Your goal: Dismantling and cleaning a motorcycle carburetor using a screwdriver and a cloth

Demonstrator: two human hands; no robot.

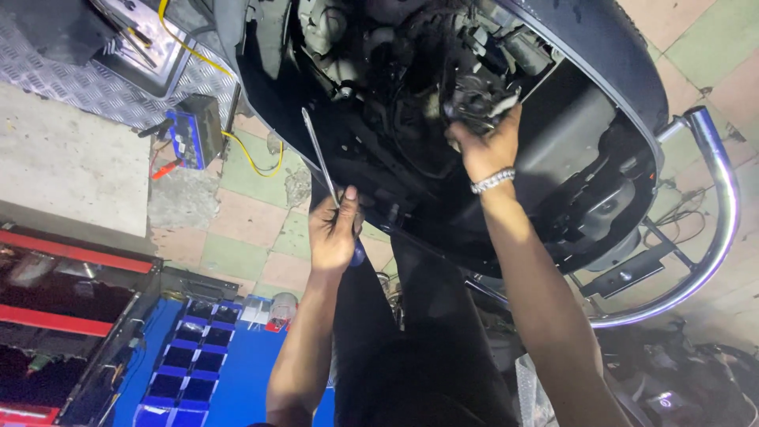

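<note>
Far left I see blue battery (190, 130) on floor. My left hand (332, 229) wrapped tight around screwdriver (320, 158), shaft angled up-left against black scooter underside (569, 142). My right hand (486, 146) gripping dark engine part (474, 99). Chrome guard rail (715, 205) right.

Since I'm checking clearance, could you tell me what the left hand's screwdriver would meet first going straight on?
Probably the black scooter body: the left hand aims the screwdriver up-left toward its opening edge, though depth is unclear.
</note>
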